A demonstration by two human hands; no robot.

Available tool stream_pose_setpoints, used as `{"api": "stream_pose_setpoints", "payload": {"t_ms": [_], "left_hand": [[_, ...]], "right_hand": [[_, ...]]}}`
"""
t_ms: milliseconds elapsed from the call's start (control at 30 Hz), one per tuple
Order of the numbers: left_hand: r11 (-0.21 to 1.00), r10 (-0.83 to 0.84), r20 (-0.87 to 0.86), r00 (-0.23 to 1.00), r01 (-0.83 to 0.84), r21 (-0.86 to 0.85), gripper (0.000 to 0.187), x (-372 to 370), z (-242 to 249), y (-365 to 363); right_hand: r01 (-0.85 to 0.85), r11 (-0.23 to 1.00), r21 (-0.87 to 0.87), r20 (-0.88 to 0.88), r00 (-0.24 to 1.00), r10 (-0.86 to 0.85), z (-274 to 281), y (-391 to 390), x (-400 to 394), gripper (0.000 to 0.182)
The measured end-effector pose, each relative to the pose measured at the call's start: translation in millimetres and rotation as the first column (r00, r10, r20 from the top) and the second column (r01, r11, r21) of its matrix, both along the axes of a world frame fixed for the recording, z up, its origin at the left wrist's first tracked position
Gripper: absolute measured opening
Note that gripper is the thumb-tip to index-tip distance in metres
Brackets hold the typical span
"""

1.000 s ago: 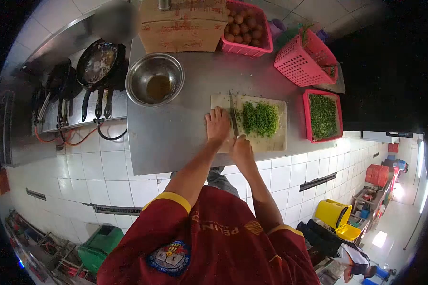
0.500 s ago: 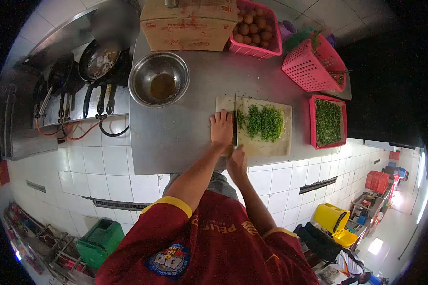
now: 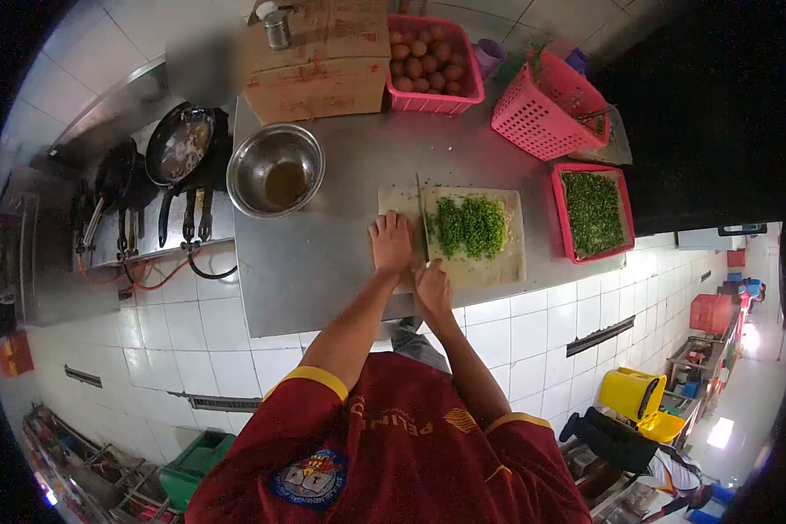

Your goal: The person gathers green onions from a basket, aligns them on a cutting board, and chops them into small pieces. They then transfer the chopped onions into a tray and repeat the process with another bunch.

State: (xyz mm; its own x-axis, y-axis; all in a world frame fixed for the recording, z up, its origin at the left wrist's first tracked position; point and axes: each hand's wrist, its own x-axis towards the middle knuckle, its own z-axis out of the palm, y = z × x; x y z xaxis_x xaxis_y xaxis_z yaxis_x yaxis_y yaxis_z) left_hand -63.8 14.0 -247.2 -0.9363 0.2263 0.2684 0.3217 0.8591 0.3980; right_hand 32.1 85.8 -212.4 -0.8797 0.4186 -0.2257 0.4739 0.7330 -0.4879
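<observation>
Chopped green herbs [image 3: 472,227] lie in a heap on a pale cutting board [image 3: 498,272]. A knife [image 3: 421,214] stands along the heap's left side, its blade pointing away from me. My right hand [image 3: 432,286] is wrapped round its handle at the board's near edge. To the left of the blade, my left hand [image 3: 391,242] rests flat on the board's left part with its fingers apart, holding nothing.
A steel bowl [image 3: 276,170] with brown liquid is at the left. Behind are a cardboard box [image 3: 319,87] and a pink basket [image 3: 437,102] of eggs. Right: a pink perforated basket [image 3: 541,118] and a tray of chopped greens [image 3: 594,214]. Pans [image 3: 182,144] sit far left.
The view has shifted, so the table and its things appear further left and tilted. The knife's blade has moved slightly off the herbs' left edge. My right hand still grips the handle.
</observation>
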Motion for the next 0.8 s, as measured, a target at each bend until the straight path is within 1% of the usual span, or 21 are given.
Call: {"api": "stream_pose_setpoints", "payload": {"t_ms": [67, 167, 267, 300, 400, 433, 467, 533, 567, 667, 767, 800], "left_hand": [[0.999, -0.002, -0.002, 1.0, 0.002, -0.032, 0.018, 3.4, 5.6, -0.2], [0.998, 0.015, 0.01, 1.0, -0.014, -0.057, 0.018, 2.7, 2.5, 2.3], [1.0, -0.014, 0.069, 0.998, 0.013, 0.017, 0.022, 2.4, -3.0, 0.4], [1.0, -0.003, 0.049, 0.999, 0.002, 0.01, 0.021, 3.4, -0.5, 0.7], [0.999, 0.013, 0.004, 1.0, -0.013, -0.031, 0.02, 7.6, 7.3, 3.4], [0.998, 0.008, 0.0, 1.0, -0.008, -0.058, 0.02, 8.5, 6.3, 4.5], [0.996, 0.001, -0.003, 1.0, -0.001, -0.086, 0.02, 7.9, 5.2, 6.8], [0.997, -0.006, -0.033, 0.999, 0.004, -0.073, 0.02, 5.4, -0.3, 8.0], [0.998, -0.005, -0.046, 0.999, 0.001, -0.07, 0.02, 5.6, -3.5, 7.9], [0.997, 0.006, -0.053, 0.999, -0.01, -0.078, 0.019, 6.4, -2.5, 8.0], [0.997, -0.001, -0.045, 0.999, -0.002, -0.072, 0.018, 7.2, -1.5, 6.0], [0.997, 0.008, -0.044, 0.999, -0.012, -0.077, 0.018, 8.8, -1.7, 3.5]], "right_hand": [[0.024, 0.999, 0.045, -0.022, 1.0, -0.023, 0.2, 15.5, 11.0, 0.029], [0.015, 0.999, 0.034, -0.065, 0.998, -0.013, 12.2, 37.2, 24.8, 0.028], [0.005, 0.998, 0.067, -0.165, 0.986, 0.006, 44.3, 60.1, 34.0, 0.028], [0.035, 0.997, 0.065, -0.149, 0.989, -0.025, 49.3, 71.8, 36.6, 0.027], [0.094, 0.99, 0.108, -0.289, 0.956, -0.059, 46.4, 113.8, 46.9, 0.03], [0.124, 0.969, 0.211, -0.265, 0.962, -0.066, 46.0, 125.2, 48.8, 0.032], [0.151, 0.956, 0.25, -0.251, 0.964, -0.086, 37.8, 140.3, 50.6, 0.034], [0.195, 0.926, 0.322, -0.218, 0.968, -0.128, 29.4, 160.9, 50.6, 0.039], [0.204, 0.945, 0.254, -0.148, 0.974, -0.171, 25.6, 171.0, 51.9, 0.045], [0.241, 0.927, 0.289, -0.193, 0.963, -0.19, 7.3, 185.7, 46.1, 0.046], [0.216, 0.947, 0.238, -0.1, 0.975, -0.198, 6.2, 186.9, 39.9, 0.048], [0.207, 0.95, 0.234, -0.098, 0.977, -0.189, 5.1, 185.9, 39.1, 0.048]]}}
